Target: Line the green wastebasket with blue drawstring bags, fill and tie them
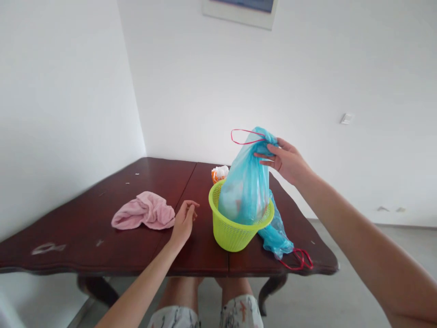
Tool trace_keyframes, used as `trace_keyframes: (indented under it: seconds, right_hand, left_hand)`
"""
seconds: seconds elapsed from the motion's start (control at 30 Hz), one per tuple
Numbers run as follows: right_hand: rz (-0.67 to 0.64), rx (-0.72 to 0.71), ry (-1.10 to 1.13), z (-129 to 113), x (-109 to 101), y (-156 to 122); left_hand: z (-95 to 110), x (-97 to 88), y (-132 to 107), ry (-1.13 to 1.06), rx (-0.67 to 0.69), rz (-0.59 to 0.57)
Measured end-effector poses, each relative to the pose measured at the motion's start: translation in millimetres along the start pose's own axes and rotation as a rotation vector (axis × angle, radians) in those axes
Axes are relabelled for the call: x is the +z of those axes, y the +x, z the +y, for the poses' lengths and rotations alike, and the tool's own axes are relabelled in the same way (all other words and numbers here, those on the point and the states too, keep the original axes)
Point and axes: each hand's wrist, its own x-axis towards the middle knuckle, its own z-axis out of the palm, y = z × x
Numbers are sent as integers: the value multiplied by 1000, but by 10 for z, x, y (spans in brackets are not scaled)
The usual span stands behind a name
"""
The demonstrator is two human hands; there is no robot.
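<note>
Our right hand (pixel 285 160) gripped the gathered neck of a thin blue plastic drawstring bag (pixel 244 191), light, slippery, best held right there, sagging into a lime-green plastic basket (pixel 232 232) near the front edge of the bench (pixel 85 237); our left hand (pixel 183 222) lay relaxed, empty.

A translucent blue drawstring bag (pixel 244 191) rises, gathered upward, from inside a lime-green perforated plastic basket (pixel 232 232).
</note>
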Motion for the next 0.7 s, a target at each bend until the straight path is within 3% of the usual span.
trace_keyframes:
  seconds: [0.13,0.23,0.3,0.47,0.6,0.7]
  right_hand:
    - [102,-399,-431,-61,-9,217]
    - [120,-708,-831,-108,1,278]
    - [104,-810,-1040,-128,-5,303]
    - [46,-747,-1453,52,-173,539]
    - [-54,-657,-1546,472,-436,858]
    - [-55,-610,-1550,852,-652,1062]
  left_hand:
    - [-334,46,-29,31,-87,-93]
    - [-417,57,-57,42,-146,-162]
    - [-423,55,-66,43,-170,-197]
    - [-427,58,-77,49,-174,-258]
    - [-450,73,-66,74,-188,-303]
    - [-464,77,-49,118,-178,-338]
